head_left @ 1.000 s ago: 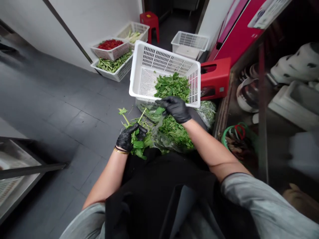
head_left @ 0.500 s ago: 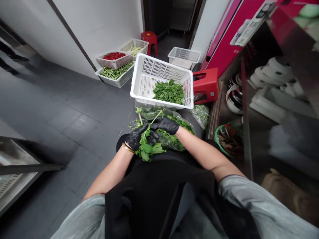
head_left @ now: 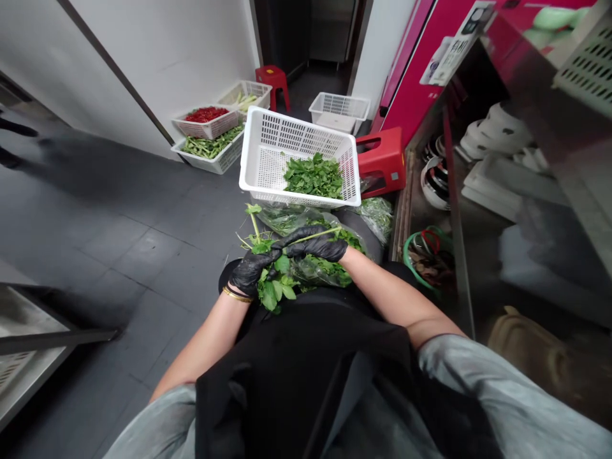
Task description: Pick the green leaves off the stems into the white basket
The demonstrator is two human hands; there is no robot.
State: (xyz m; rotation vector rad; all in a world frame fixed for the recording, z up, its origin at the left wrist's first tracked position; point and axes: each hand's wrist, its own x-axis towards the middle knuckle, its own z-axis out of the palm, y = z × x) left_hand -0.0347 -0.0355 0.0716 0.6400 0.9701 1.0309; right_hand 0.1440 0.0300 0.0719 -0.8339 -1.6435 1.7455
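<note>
My left hand (head_left: 253,269), in a black glove, is closed around leafy green stalks (head_left: 271,292); leaves hang below it and a pale stem rises above. My right hand (head_left: 318,245), gloved too, meets it above my lap and pinches a thin green stem (head_left: 320,234) that slants across its back. Under my hands lies an opened clear plastic bag (head_left: 329,271) of greens. Just beyond stands a large white basket (head_left: 253,172), tilted, with a heap of picked leaves (head_left: 315,177) in its right part.
Baskets of red chillies (head_left: 206,115), green pods or stems (head_left: 213,145) and pale vegetable pieces (head_left: 245,101) stand by the wall. A red stool (head_left: 389,159) lies on its side behind the white basket. At right are a metal shelf (head_left: 459,236) and a green-rimmed bin (head_left: 410,258).
The stem at my right hand has swung from upright to nearly flat across that hand. My hands stay together, and the whole view has shifted slightly.
</note>
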